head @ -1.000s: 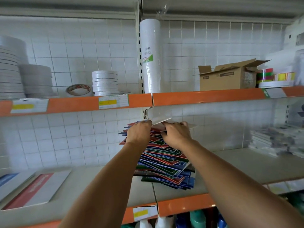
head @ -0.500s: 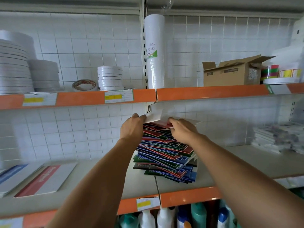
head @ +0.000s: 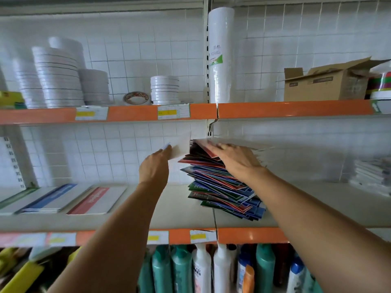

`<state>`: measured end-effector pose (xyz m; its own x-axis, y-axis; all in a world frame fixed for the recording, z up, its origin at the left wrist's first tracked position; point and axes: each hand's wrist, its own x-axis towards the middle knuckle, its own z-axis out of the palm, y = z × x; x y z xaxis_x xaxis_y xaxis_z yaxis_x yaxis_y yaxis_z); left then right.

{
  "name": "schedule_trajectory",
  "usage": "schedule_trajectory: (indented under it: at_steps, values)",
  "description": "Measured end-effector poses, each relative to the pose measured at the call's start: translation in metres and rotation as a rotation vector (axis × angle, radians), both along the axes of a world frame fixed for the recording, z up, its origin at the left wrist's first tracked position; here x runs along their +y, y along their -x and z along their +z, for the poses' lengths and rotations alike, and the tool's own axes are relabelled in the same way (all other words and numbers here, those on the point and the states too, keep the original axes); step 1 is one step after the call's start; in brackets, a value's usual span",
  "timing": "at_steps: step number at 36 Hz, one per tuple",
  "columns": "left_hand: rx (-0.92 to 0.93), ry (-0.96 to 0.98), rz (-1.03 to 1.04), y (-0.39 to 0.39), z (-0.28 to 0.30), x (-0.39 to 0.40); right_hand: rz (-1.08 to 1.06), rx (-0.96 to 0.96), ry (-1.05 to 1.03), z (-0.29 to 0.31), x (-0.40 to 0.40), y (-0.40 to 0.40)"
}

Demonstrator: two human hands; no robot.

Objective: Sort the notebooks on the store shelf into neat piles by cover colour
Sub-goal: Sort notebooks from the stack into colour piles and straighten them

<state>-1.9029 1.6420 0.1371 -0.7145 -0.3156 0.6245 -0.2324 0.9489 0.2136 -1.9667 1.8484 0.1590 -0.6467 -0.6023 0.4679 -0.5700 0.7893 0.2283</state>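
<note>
My left hand [head: 155, 166] pinches a pale notebook [head: 179, 148] at 10 o'clock off the mixed stack [head: 222, 187]; my right hand [head: 234, 159] lies flat-fingered on top. That stack's leaning, so a careless tug probably topples it.

You face a white tiled wall [head: 127, 60] behind metal shelving. Upright [head: 206, 60] at 12 o'clock. Upper shelf [head: 135, 114], orange-edged, runs 9 to 3 o'clock; price labels [head: 173, 111] stuck on. Lower shelf [head: 169, 208], pale, below it, orange strip [head: 249, 235] at 5 o'clock. Light soft, even.
</note>
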Motion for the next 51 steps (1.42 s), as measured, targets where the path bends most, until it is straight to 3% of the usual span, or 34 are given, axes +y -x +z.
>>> schedule_trajectory:
  at_steps: [13, 18, 26, 37, 51]
  values:
    - [-0.04, -0.162, 0.127, -0.077, -0.058, -0.059, 0.235, 0.06, -0.088, -0.009, -0.082, -0.055]
    - [-0.135, -0.124, 0.183, -0.102, -0.078, -0.097, 0.268, 0.005, -0.121, -0.031, -0.119, -0.071]
    - [-0.296, -0.059, 0.263, -0.149, -0.097, -0.172, 0.222, -0.147, -0.141, -0.083, -0.193, -0.09]
    - [-0.35, -0.055, 0.257, -0.196, -0.113, -0.278, 0.109, -0.218, -0.108, -0.109, -0.283, -0.12]
    - [-0.331, -0.063, 0.25, -0.166, -0.124, -0.338, 0.066, -0.198, -0.135, -0.121, -0.345, -0.091]
